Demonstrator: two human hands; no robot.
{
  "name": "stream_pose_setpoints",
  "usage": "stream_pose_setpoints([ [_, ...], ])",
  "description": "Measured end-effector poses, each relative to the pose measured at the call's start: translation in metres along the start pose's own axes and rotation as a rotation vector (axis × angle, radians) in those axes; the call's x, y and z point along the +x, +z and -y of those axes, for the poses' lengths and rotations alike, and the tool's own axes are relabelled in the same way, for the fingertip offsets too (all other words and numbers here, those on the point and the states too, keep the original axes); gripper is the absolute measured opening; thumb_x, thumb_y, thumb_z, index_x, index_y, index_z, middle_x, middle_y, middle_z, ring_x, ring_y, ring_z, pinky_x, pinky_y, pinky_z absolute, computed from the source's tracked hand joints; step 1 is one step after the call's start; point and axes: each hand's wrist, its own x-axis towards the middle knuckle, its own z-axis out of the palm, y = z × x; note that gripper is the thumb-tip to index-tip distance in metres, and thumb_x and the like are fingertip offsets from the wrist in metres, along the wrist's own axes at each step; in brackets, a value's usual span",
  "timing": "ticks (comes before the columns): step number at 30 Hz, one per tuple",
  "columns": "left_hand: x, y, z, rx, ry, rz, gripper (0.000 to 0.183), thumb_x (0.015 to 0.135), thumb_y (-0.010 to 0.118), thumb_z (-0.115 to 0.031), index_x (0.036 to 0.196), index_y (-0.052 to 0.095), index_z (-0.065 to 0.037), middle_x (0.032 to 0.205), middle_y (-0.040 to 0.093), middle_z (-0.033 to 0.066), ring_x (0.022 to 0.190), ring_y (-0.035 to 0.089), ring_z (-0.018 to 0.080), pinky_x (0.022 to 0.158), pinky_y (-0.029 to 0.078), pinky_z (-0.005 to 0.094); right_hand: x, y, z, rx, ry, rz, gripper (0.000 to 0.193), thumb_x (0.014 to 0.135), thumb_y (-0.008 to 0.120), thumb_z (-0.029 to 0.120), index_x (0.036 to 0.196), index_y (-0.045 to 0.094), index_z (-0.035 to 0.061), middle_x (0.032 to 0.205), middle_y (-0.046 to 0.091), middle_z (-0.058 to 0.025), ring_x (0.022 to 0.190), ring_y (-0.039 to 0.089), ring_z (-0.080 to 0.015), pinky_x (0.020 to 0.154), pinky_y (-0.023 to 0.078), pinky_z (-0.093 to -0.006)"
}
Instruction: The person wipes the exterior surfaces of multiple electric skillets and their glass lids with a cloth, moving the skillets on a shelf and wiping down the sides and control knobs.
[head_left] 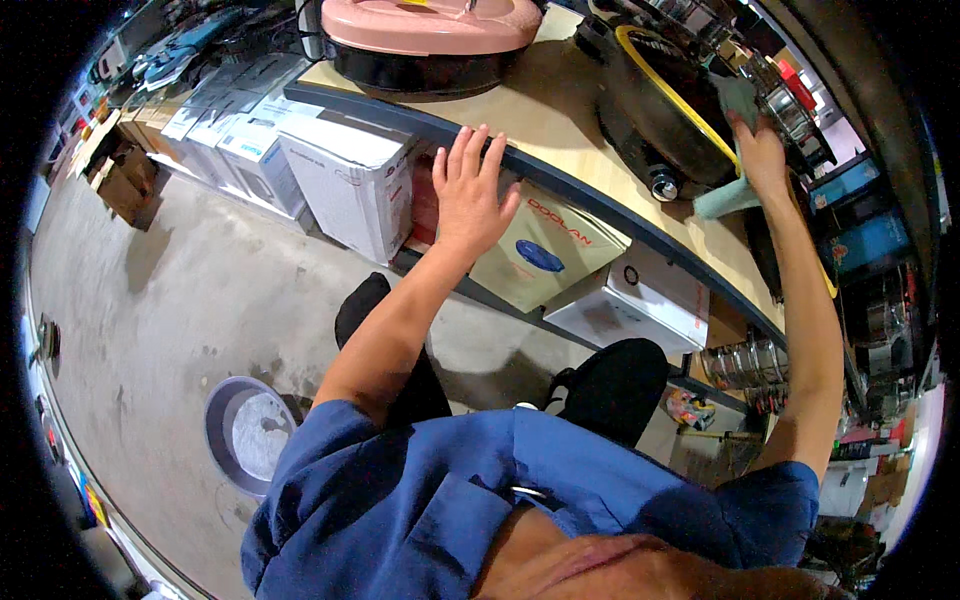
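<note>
My left hand is open, its fingers spread against the dark front rail of a wooden-topped shelf. Farther right, my right hand is closed around a pale green cloth. Part of the cloth sticks out above the fingers, and another part hangs below them. The cloth is at the right side of a black electric cooking pan with a yellow rim and a round knob on its front. The pan seems tilted on the shelf. How the fingers grip the cloth is partly hidden.
A pink-lidded cooker stands at the back of the shelf top. Boxes, including a white carton and a yellowish box, fill the lower level. A grey basin of water sits on the floor at left. Stacked metal cookware lies beyond my right hand.
</note>
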Motion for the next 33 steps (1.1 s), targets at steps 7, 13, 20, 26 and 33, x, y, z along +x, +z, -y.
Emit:
stream_pose_setpoints([
  [7, -0.001, -0.005, 0.008, -0.026, 0.019, 0.007, 0.068, 0.089, 0.069, -0.034, 0.15, 0.047, -0.012, 0.159, 0.039, 0.0123, 0.15, 0.03, 0.0339, 0.123, 0.015, 0.0564, 0.018, -0.005, 0.145, 0.232, -0.393, -0.095, 0.045, 0.097, 0.061, 0.044, 0.116, 0.069, 0.0041, 0.103, 0.071, -0.0211, 0.097, 0.068, -0.0401, 0.085, 0.051, -0.0447],
  [13, 0.008, 0.0, 0.014, -0.077, -0.061, -0.132, 0.07, 0.088, 0.07, -0.035, 0.149, 0.046, -0.009, 0.16, 0.037, 0.0146, 0.15, 0.03, 0.0349, 0.122, 0.016, 0.0557, 0.167, 0.064, 0.215, 0.671, -0.178, -0.164, 0.063, 0.106, 0.042, 0.045, 0.153, 0.041, 0.0017, 0.148, 0.05, -0.026, 0.132, 0.051, -0.0382, 0.11, 0.041, -0.044],
  [20, -0.005, -0.033, 0.021, -0.082, -0.137, -0.047, 0.077, 0.086, 0.072, -0.031, 0.152, 0.042, -0.006, 0.159, 0.036, 0.0187, 0.149, 0.031, 0.0371, 0.122, 0.018, 0.0552, 0.181, 0.143, 0.322, 0.555, -0.605, 0.449, 0.057, 0.101, 0.052, 0.04, 0.15, 0.049, 0.0101, 0.147, 0.055, -0.0103, 0.134, 0.049, -0.025, 0.116, 0.032, -0.0371],
  [26, -0.016, -0.049, -0.014, -0.227, -0.037, 0.154, 0.077, 0.086, 0.071, -0.031, 0.153, 0.041, -0.007, 0.16, 0.033, 0.0191, 0.15, 0.03, 0.0367, 0.121, 0.017, 0.0552, 0.261, 0.184, 0.301, 0.274, -0.666, 0.336, 0.042, 0.103, 0.049, 0.033, 0.124, 0.064, 0.0001, 0.118, 0.066, -0.0228, 0.103, 0.062, -0.035, 0.09, 0.049, -0.0431],
  [33, -0.003, -0.051, 0.01, -0.171, -0.145, 0.023, 0.084, 0.085, 0.072, -0.028, 0.155, 0.035, -0.003, 0.163, 0.027, 0.0244, 0.151, 0.025, 0.0412, 0.122, 0.016, 0.0556, 0.249, 0.166, 0.395, 0.754, -0.571, 0.707, 0.037, 0.098, 0.058, 0.021, 0.13, 0.066, 0.0054, 0.114, 0.068, -0.0119, 0.091, 0.061, -0.0223, 0.078, 0.051, -0.035],
])
